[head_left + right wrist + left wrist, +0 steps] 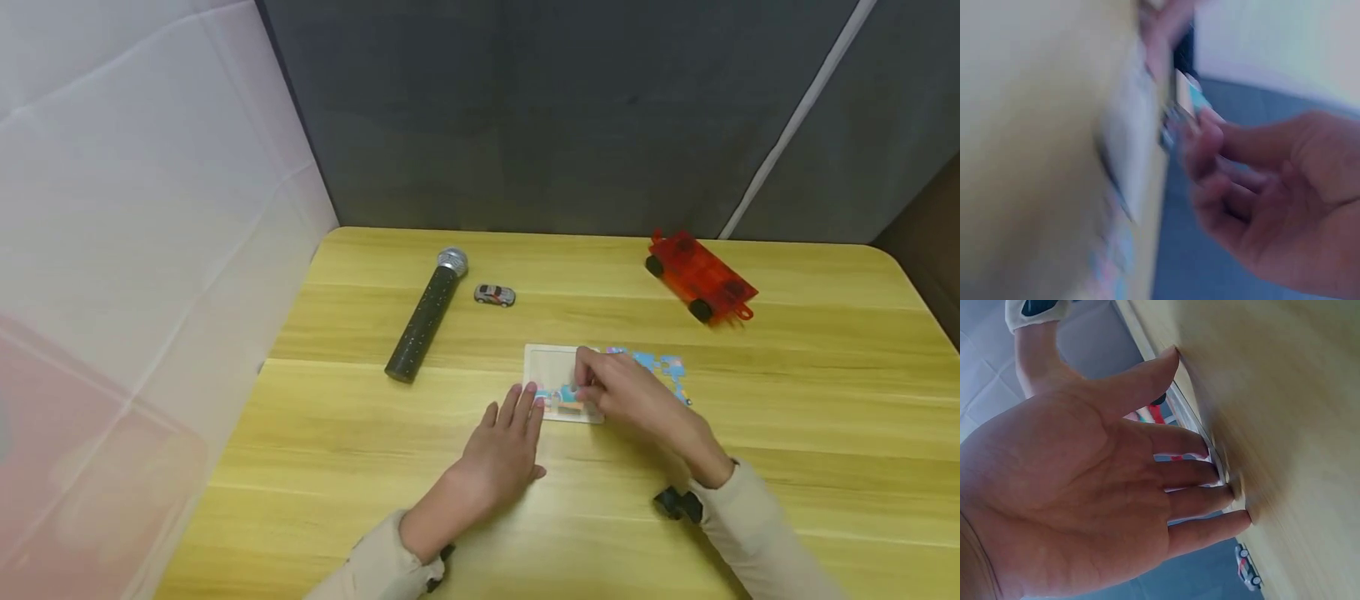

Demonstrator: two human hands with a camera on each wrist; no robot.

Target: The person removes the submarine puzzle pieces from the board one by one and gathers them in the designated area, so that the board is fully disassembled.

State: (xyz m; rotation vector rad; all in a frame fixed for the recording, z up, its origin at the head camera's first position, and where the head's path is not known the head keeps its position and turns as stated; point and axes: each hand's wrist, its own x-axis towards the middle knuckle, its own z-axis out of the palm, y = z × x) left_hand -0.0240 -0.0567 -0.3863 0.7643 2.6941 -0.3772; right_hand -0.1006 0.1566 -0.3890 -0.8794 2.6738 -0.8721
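A small jigsaw tray [551, 365] with a pale rim lies flat on the wooden table. Along its near edge sit blue and orange puzzle pieces [551, 397]. My left hand [501, 457] rests its straight, spread fingertips at the tray's near left corner. Over the tray's right part, my right hand [626, 387] pinches a puzzle piece [1192, 99] between thumb and fingers; the right wrist view shows it blurred, with a turquoise face. Loose puzzle pieces [669, 365] lie right of the tray, partly hidden behind the right hand.
A black speckled microphone [424, 323] with a silver head lies left of the tray. Beside it stands a small toy car [494, 295]. Farther right is a translucent red wheeled toy [701, 277]. A dark partition [525, 117] rises behind the table, and a white sheet [165, 167] hangs at left.
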